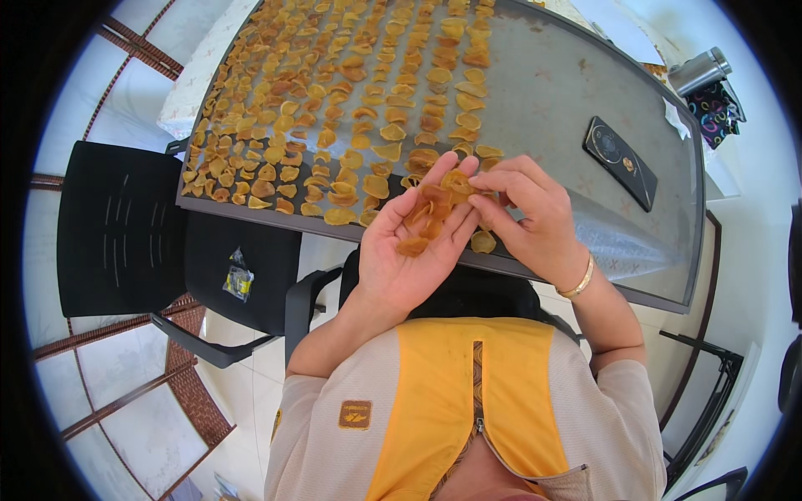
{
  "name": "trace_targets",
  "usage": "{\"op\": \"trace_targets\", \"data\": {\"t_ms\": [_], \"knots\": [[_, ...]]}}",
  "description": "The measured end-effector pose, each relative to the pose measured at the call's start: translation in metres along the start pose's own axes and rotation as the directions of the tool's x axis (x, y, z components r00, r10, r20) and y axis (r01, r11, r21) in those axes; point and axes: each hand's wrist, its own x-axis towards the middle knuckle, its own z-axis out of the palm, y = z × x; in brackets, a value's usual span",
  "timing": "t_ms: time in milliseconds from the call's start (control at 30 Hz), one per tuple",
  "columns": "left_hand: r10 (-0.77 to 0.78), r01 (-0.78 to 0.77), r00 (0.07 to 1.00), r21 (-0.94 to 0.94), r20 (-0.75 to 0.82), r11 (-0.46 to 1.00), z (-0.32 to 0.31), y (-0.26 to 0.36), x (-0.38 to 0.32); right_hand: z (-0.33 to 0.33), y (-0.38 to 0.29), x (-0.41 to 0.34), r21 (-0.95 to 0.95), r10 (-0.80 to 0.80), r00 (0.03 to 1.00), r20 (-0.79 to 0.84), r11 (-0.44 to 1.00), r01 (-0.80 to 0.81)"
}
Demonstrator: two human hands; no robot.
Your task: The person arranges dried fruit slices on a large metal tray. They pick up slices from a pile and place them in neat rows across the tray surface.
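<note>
Palm up, my left hand (401, 263) cradles several thin amber dried slices (429, 216) above the near edge of a framed screen panel (532, 81). The fingertips of my right hand (539, 213) pinch one yellowish slice (457, 183) over the left fingers. Rows of similar dried slices (338, 119) run across the left and middle of the panel. A single slice (483, 242) lies by the near frame, just below my right fingers. Parts of the row behind my hands are hidden.
A black smartphone (620, 164) lies on the panel's right side. A metal flask (698, 70) and a patterned pouch (714, 113) sit beyond the right edge. To the left stands a black chair (125, 232) with a small plastic packet (239, 280) on its seat. White paper (617, 28) lies at the back.
</note>
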Motion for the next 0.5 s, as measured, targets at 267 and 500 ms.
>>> {"op": "trace_targets", "data": {"t_ms": [267,500], "knots": [[-0.028,0.027,0.999,0.017,0.028,0.999,-0.0037,0.0018,0.0034,-0.0018,-0.0024,-0.0059,0.047,-0.11,0.994,0.028,0.993,0.109],[0.015,-0.017,1.0,-0.055,-0.025,0.998,-0.002,-0.0035,0.0068,-0.0056,-0.0065,-0.0019,0.076,0.285,0.959,0.007,0.956,-0.285]]}}
